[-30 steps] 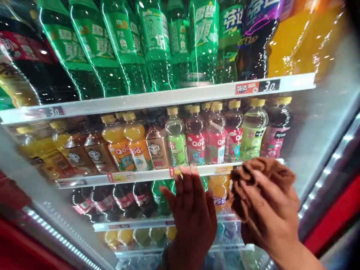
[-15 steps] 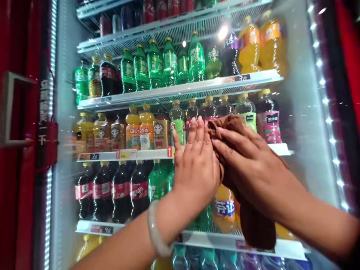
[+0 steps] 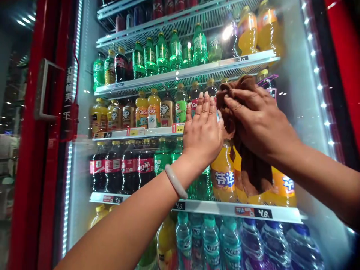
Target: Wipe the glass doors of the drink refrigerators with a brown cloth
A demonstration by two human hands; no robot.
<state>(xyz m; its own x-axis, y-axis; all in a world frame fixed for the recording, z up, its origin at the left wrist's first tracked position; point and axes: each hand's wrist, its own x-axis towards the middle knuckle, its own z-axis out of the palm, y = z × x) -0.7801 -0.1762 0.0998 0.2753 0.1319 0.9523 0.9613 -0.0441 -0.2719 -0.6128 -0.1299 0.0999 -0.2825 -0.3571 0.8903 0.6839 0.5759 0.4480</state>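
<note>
My left hand (image 3: 201, 131) lies flat with fingers stretched upward against the glass front of a lit drinks cooler. A pale bangle (image 3: 176, 181) circles that wrist. My right hand (image 3: 263, 120), just to its right, presses a bunched brown cloth (image 3: 256, 170) on the glass. Part of the cloth sticks out past the fingertips, and a loose end hangs below the palm. Behind the hands stand bottles on shelves, among them an orange soda bottle (image 3: 223, 176), partly covered by the cloth and hands.
A metal handle (image 3: 43, 90) sits on the red frame (image 3: 54, 150) at the left. Light strips run down both sides of the cooler. White shelves (image 3: 197, 71) carry rows of bottles, with cola bottles (image 3: 114, 165) at left and blue-capped bottles (image 3: 274, 240) at lower right.
My right hand and the cloth have slid up and slightly right over the glass, away from my left hand. The left hand stays nearly in place. The whole view has shifted.
</note>
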